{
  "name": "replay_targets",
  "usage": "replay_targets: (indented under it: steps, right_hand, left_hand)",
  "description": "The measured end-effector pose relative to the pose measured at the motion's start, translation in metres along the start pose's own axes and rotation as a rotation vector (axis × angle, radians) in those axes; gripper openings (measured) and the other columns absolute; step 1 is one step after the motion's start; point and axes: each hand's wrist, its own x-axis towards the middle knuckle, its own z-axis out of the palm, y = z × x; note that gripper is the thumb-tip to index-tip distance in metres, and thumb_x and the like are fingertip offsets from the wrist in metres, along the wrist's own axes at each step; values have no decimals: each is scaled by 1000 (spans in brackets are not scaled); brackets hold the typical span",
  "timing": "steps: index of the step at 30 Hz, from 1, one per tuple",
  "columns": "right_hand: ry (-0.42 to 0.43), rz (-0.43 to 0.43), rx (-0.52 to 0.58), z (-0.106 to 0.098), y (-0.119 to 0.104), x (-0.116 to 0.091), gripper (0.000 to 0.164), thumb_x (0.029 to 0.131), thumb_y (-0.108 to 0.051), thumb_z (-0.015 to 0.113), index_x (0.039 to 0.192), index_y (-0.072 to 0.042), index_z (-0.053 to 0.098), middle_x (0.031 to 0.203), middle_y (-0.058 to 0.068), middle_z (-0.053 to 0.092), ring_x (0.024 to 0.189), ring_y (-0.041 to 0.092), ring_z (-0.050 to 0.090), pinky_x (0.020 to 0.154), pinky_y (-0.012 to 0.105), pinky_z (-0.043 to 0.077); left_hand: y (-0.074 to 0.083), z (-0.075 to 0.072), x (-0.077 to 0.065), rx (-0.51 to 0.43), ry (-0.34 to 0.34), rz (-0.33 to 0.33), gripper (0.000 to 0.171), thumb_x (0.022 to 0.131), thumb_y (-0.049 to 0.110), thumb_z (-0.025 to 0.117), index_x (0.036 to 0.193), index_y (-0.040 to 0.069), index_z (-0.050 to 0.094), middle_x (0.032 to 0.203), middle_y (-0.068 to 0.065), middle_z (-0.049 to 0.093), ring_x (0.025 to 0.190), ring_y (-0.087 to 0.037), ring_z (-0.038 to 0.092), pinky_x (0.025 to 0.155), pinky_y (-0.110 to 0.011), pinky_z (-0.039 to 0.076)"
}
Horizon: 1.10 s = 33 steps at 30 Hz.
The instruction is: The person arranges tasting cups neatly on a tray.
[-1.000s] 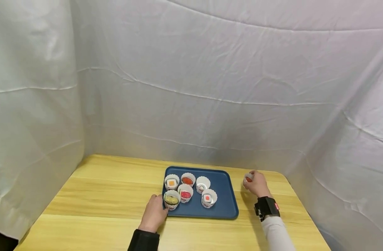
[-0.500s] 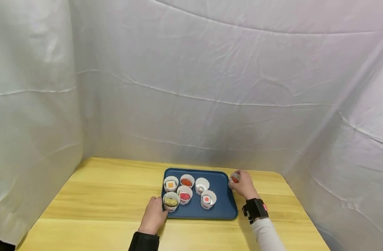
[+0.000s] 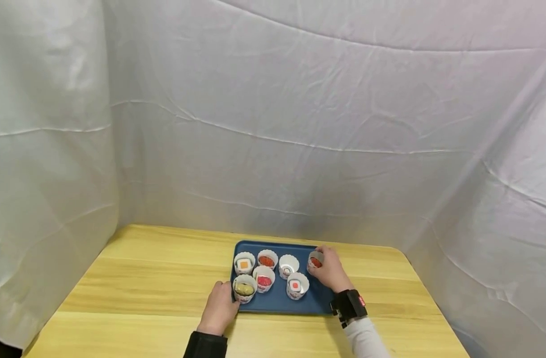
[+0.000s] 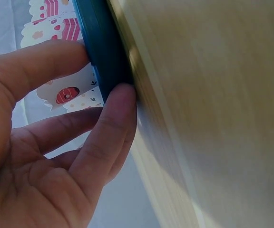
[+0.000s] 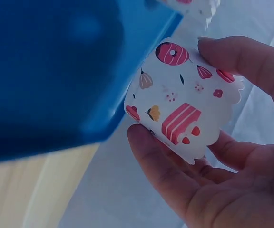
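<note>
My left hand grips the blue tray at its near left corner; in the left wrist view, the thumb lies over the tray rim and fingers are under it. With my right hand I hold a white paper baking cup over the tray's right part, an orange-red piece inside. The right wrist view shows the cup printed with cake and flowers, between thumb and fingers, close above the tray surface. The nearest standing cup holds a white piece with a red centre.
Several more cups stand on the tray: one with a yellow piece beside my left hand, one with pinkish-red filling, and one with a small piece at its bottom. The wooden table meets a pale cloth wall behind.
My right hand has carried the cup leftward from above the table right of the tray to over the tray's right part. The left hand stays at the tray corner.
</note>
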Motion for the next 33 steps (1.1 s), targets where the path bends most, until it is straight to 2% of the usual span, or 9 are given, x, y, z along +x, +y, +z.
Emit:
replay_targets:
  steps: [11,20,27,33]
  right_hand:
    - [-29,-38,24,16,-9,-3,51,84,-11,81,126,7,57,119,26,56,97,33,57,84,48,58]
    - [-24,-15,18,15,-9,-5,51,85,-13,81,125,6,57,119,24,56,98,32,57,86,48,58]
    - [-30,37,43,12,-5,-4,53,85,-13,81,128,5,56,121,24,56,99,32,57,87,48,59]
    - [-33,38,30,10,1,-5,54,83,-11,83,126,8,56,117,26,56,97,34,58,85,49,59]
  left_hand:
    - [1,1,-2,-6,2,1,29,77,-3,80,100,-13,66,87,-18,61,85,-34,59,78,-50,56]
    - [3,0,-2,-5,2,-7,33,77,0,83,101,-16,66,89,-19,60,84,-33,61,79,-50,57]
    - [4,-2,-3,-16,-12,-22,34,78,0,82,103,-16,66,91,-20,60,87,-35,61,81,-51,56]
    - [5,-3,-4,-18,-13,-28,34,78,0,82,103,-16,66,92,-20,60,87,-34,61,82,-51,56]
